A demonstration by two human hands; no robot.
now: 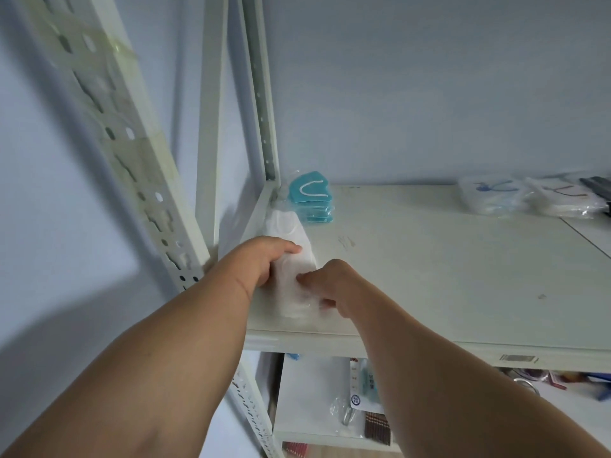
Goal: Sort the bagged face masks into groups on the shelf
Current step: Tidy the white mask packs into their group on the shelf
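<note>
Your left hand (264,259) and your right hand (325,284) are both on the stack of white face masks in clear plastic bags (292,256), and each hand is closed around a side of it, the left from the left side and the right with fingertips pinching the near right part. The stack lies on the pale smooth metal shelf (446,276), close to the near left corner, right between your two hands. To do this step well, squeeze gently from both sides so the edges line up, then press the stack flat. The bags look slippery and crinkly, so they can slide off each other if you push too fast. Keep the pile away from the front lip of the shelf so nothing slips off. Just past your fingers, touching the far end of the white stack, sits the stack of teal face masks in clear bags (310,198) with a white ear loop showing on top. Try not to bump it. Far off to the right of your right hand lies a loose pile of white bagged masks with blue and brown loops (525,195), soft and puffy. Beside your left hand stands the white metal post with holes (155,180).
</note>
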